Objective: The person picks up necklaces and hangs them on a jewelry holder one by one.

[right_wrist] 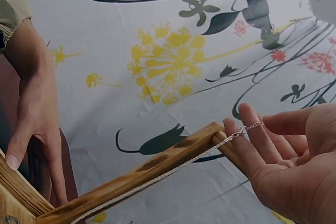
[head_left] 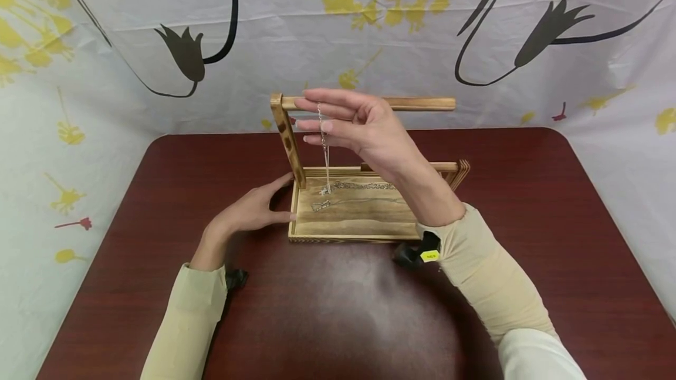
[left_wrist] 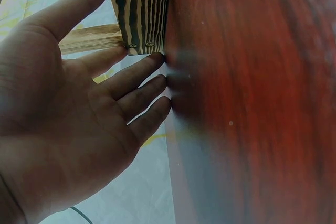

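My right hand [head_left: 377,133] is raised in front of the upper bar of a wooden jewelry stand [head_left: 343,238], pinching a thin silver necklace [head_left: 327,163] between thumb and fingers. The chain hangs straight down, and its lower end reaches the tray area. The right wrist view shows the chain [right_wrist: 157,178] drawn taut from the fingertips. My left hand [head_left: 248,209] touches the left end of the stand's tray, thumb at the rim and fingers near the back corner. Its fingers are spread and nearly straight in the left wrist view, beside the striped wooden end [left_wrist: 142,11].
Another silver chain [head_left: 364,186] and a thinner necklace [head_left: 320,206] lie in the tray. An upright post [head_left: 287,139] carries the upper bar [head_left: 422,104]; a lower bar [head_left: 443,166] is at the right. The stand sits on a reddish-brown table [head_left: 338,309] before a patterned curtain [head_left: 264,46].
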Tool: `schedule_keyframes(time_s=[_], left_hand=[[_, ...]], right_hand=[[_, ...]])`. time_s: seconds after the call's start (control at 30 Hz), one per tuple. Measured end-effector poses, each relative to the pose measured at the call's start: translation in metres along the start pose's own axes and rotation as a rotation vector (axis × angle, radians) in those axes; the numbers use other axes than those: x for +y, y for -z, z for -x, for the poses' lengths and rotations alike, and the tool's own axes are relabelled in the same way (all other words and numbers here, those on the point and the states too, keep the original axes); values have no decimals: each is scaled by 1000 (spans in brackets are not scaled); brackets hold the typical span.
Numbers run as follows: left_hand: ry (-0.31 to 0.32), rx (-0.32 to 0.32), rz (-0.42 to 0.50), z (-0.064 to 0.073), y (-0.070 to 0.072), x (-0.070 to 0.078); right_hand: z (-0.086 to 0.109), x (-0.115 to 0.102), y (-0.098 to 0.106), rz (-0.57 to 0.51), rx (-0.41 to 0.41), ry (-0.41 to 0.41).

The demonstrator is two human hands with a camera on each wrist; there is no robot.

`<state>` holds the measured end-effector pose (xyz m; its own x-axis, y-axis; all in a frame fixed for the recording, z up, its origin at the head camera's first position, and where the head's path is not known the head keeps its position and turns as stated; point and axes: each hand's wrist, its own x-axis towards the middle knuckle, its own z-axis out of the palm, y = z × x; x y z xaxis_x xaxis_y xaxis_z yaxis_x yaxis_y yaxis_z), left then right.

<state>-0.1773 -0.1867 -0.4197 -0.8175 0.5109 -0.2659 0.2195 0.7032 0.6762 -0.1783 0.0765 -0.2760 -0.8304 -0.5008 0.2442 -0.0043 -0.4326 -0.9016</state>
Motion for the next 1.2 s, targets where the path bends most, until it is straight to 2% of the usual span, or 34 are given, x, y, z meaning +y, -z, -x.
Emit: schedule_keyframes(time_s=[0.4, 0.63, 1.03, 1.2], left_hand=[[-12, 6, -9, 0, 1, 0], [-12, 7, -9, 1, 0, -1], [-21, 9, -6, 1, 0, -2], [-22, 9, 0, 1, 0, -2]], right_hand=[[-6, 8, -5, -29, -80, -69], [-7, 13, -6, -41, -110, -76], [-9, 24, -4, -108, -97, -67], [-5, 30, -2, -69, -85, -58]])
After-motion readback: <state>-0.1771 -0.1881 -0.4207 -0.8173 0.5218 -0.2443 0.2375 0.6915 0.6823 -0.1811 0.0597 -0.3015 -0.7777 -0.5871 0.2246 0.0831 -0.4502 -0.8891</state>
